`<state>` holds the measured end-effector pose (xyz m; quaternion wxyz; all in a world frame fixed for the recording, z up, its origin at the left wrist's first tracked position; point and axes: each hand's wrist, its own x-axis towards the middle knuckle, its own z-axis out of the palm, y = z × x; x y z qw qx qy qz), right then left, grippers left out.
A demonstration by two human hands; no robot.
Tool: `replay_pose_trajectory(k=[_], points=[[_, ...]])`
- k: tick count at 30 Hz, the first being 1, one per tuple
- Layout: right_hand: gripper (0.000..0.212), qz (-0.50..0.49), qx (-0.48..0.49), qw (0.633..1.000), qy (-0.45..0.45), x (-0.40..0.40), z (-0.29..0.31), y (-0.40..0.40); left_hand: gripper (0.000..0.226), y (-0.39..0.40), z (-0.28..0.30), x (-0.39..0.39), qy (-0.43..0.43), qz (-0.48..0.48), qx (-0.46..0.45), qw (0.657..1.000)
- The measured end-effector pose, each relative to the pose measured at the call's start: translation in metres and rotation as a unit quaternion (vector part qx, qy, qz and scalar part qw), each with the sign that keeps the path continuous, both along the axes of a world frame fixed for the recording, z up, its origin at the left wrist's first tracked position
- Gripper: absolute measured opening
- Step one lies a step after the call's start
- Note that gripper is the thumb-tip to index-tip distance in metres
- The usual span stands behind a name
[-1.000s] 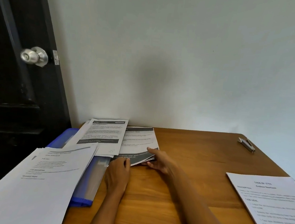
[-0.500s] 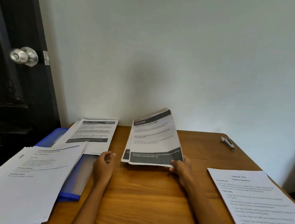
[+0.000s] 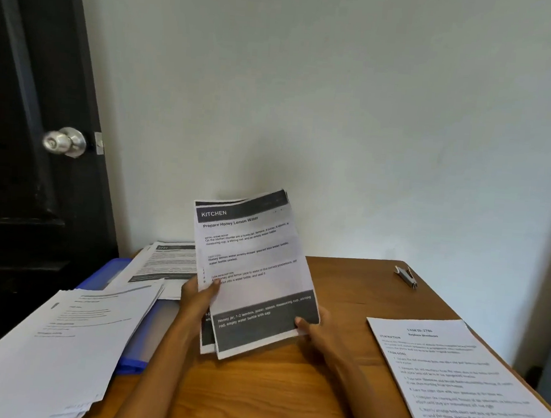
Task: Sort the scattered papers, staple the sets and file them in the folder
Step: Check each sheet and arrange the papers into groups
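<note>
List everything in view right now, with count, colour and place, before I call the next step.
KITCHEN set: a few sheets, white with dark bands, held up over the table centre.
left stack: one, white, table's near left, partly over the folder.
back papers: a few, white with dark bands, far left, on the folder.
right sheet: one, white, table's near right.
folder: one, blue, left, under papers.
stapler: one, silver, far right.
table: one, brown wood.
door: one, black, silver knob, left.
left hand: grips the set's left edge.
right hand: grips its bottom right corner.
</note>
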<state>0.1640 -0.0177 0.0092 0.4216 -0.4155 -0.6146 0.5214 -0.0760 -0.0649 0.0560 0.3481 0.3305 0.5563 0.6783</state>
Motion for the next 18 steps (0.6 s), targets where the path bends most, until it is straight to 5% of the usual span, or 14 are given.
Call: replay_pose_trajectory(k=[3, 7, 13, 18], points=[[0.031, 0.035, 0.062, 0.996, -0.055, 0.006, 0.018, -0.003, 0.035, -0.004, 0.01, 0.012, 0.044, 0.05, 0.012, 0.998], [0.043, 0.0, 0.095, 0.994, 0.051, 0.013, 0.049, -0.002, 0.037, -0.012, 0.019, 0.026, 0.09, 0.048, 0.031, 0.994], [0.021, -0.031, 0.121, 0.985, 0.119, 0.011, 0.074, -0.012, 0.042, -0.027, 0.031, 0.045, 0.15, 0.039, 0.073, 0.985], [0.037, -0.041, 0.125, 0.977, 0.165, 0.012, 0.083, -0.024, 0.035, -0.033, 0.043, 0.053, 0.165, 0.054, 0.103, 0.979]])
